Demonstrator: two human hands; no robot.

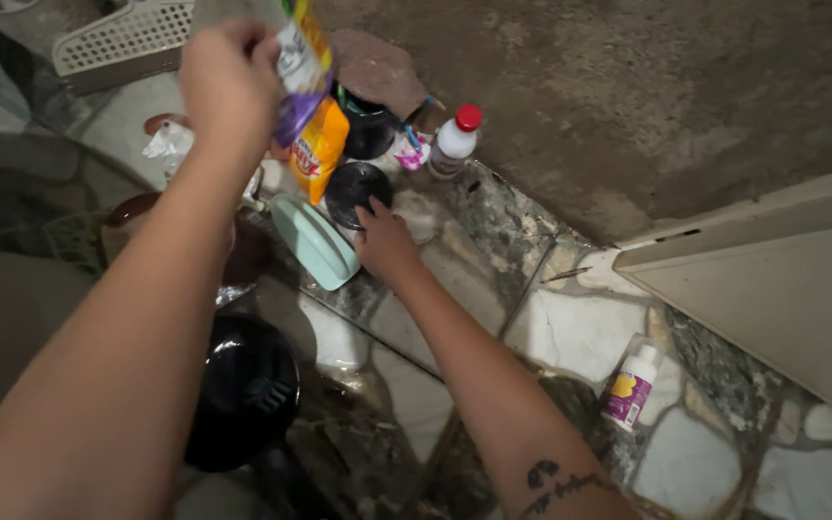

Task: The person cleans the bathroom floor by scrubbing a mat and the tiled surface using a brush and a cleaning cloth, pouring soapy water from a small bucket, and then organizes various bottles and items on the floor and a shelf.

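- Plastic comes first at the far left: a pale lattice basket [127,37] lies against the wall at about eleven o'clock from my hands.
- My left hand [228,87] is raised at twelve o'clock, fingers pinched shut on the top of a glossy packet [299,58] printed in white, purple and yellow, which hangs from my grip above the clutter.
- Just below that packet, an orange pouch [320,149] stands tilted, touching the things behind it.
- Down at seven o'clock, a round black lid-like object [243,390] sits low on the floor beside my left forearm.
- A mint-green soap-dish shape [315,241] lies slanted on the stone ledge [455,270], just beside my right hand at its nine o'clock.
- My right hand [385,241] rests on the ledge with fingers stretched forward, fingertips touching the rim of a small black round lid [356,188]; I cannot tell whether they are clasping it or only pressing on it.
- Behind that, at one o'clock from my right hand, a white bottle with a red cap [455,140] stands upright against the rough concrete wall [628,96].
- Far right at four o'clock, a small white bottle with a purple label [630,385] stands on the pale flagstone floor [580,332], well apart from both hands.
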